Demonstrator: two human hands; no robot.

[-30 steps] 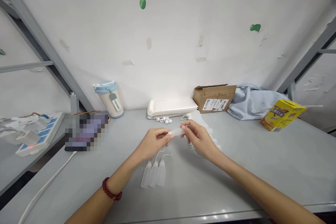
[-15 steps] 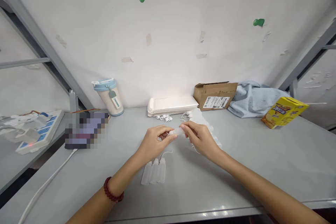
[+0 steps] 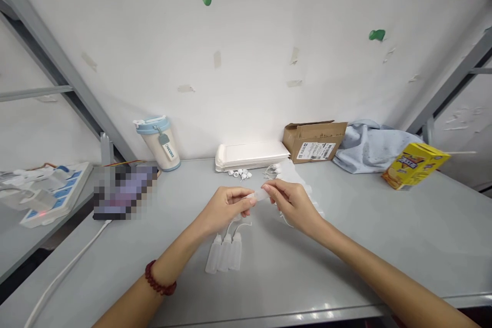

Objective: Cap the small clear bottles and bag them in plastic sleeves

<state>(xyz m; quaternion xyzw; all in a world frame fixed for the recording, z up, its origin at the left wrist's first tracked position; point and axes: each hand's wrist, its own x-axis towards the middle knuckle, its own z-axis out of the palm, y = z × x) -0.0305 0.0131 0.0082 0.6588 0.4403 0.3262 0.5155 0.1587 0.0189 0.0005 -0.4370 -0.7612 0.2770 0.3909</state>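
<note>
Bottle (image 3: 262, 195), small and cloudy, is held crosswise above the table (image 3: 346, 282): the left hand (image 3: 226, 208) pinches one end, the right hand (image 3: 292, 204) the other, both closed onto it. A loose pinch at either end could let it slip, and a fall might knock the three bottles (image 3: 225, 256) nearby

Pinched between left hand (image 3: 225, 207) and right hand (image 3: 294, 200), up above the bench (image 3: 384, 246): one small bottle (image 3: 260, 195), cloudy white, a bit see-through, tipped on its side, ends partly covered. On the bench, on the near side of left hand: three bottles (image 3: 225, 256), cloudy white too, lying side by side, thin bendy strings (image 3: 243, 225) at the tops. Partly hidden behind right hand: more white bottles (image 3: 303, 180). Farther back: a few little white caps (image 3: 236, 174), close together.
</note>
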